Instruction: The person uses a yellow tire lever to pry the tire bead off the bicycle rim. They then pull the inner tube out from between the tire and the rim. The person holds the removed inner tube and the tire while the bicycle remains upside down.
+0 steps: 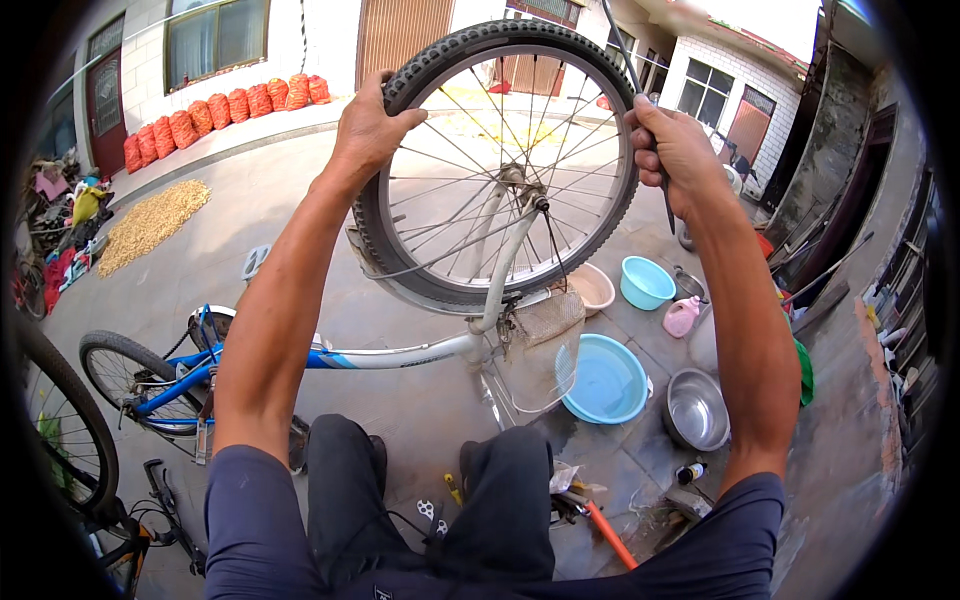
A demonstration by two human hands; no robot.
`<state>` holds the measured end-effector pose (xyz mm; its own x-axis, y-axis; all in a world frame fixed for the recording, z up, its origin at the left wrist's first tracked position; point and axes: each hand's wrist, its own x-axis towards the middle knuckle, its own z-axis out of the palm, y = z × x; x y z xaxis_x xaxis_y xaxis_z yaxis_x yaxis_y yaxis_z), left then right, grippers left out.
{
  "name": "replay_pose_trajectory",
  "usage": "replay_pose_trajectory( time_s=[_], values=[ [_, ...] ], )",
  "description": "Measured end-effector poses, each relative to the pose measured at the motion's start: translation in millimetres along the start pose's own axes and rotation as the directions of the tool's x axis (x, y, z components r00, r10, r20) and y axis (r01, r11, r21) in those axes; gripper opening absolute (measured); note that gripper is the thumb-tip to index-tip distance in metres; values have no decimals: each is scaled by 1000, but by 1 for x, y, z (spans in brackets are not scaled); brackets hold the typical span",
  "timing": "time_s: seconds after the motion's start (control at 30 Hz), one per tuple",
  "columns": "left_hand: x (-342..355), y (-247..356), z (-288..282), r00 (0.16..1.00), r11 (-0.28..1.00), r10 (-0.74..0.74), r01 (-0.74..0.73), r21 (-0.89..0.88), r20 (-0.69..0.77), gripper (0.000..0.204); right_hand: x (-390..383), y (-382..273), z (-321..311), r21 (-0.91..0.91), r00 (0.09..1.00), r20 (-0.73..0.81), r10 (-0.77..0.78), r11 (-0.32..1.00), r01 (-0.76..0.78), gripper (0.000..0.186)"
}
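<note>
My left hand [368, 140] grips the knobby black tyre of a spoked bicycle wheel [510, 170] at its upper left. My right hand [668, 155] is closed on a long, thin dark item [668, 210] beside the tyre's right side; I cannot make out what it is. The wheel sits raised in the white fork [492, 300] of a white and blue bicycle [400, 355], whose wire basket [540, 330] hangs below the wheel.
Blue basins [603, 385], a steel bowl [697, 405], a pink jug [680, 315] and orange-handled tools [610, 535] lie at the right. Another bicycle [75, 440] stands at the left. Grain [150, 225], red sacks [255, 100] and a cluttered pile [65, 235] lie further off.
</note>
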<state>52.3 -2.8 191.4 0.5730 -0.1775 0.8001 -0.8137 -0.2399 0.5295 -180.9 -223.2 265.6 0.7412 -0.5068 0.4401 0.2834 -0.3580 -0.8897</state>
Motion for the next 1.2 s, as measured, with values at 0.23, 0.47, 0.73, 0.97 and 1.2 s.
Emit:
replay_pose_trajectory(
  time_s=[0.23,0.47,0.73,0.97,1.2],
  values=[
    [-17,3,14,994,983,-49,65,172,-99,46,15,-119,-71,-29,575,-463,-675,659,751,24],
    [-7,1,2,997,951,-36,57,303,-75,43,41,21,11,-603,968,40,-249,766,222,39],
    [-3,4,7,1000,958,-20,16,286,13,44,22,-12,-1,-141,998,-4,-69,988,67,29],
    [-3,14,12,1000,970,5,-8,245,10,42,-39,-130,23,-174,334,-357,-872,413,894,26],
    [1,16,-2,1000,975,17,-18,219,8,41,33,18,47,-536,695,-77,-715,617,576,33]
  ],
)
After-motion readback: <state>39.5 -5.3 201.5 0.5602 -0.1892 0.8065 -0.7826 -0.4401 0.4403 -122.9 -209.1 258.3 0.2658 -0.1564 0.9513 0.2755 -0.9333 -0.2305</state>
